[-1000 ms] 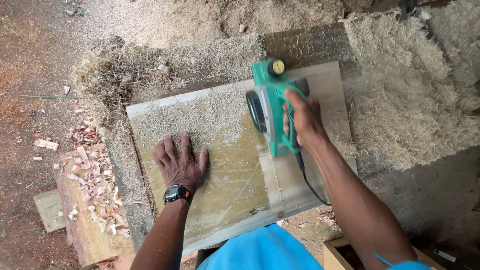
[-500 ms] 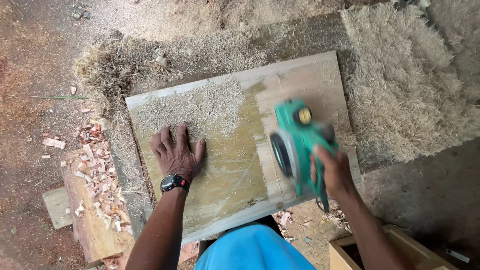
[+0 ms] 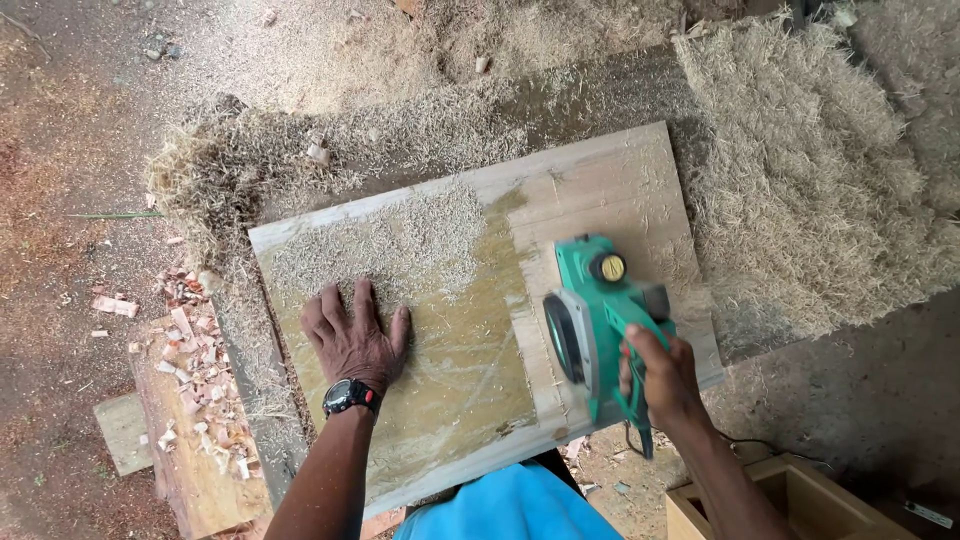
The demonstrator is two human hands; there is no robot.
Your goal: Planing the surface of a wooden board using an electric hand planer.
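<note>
A wide wooden board (image 3: 600,190) lies flat in front of me, strewn with fine shavings on its left half and showing a paler planed strip on its right. My left hand (image 3: 352,335), with a black wristwatch, presses flat on the board's left part with fingers spread. My right hand (image 3: 662,382) grips the handle of a green electric planer (image 3: 597,318), which rests on the board's right side near the front edge. Its black cord hangs down beside my wrist.
A large heap of pale shavings (image 3: 810,170) lies right of the board and more sawdust behind it. A short plank (image 3: 200,470) with reddish chips sits at the left on the dirt floor. A wooden box (image 3: 800,500) stands at bottom right.
The planer has come from the board's far end back toward me along the right side, with a slight forward shift in the last half second. My left hand has stayed flat on the board.
</note>
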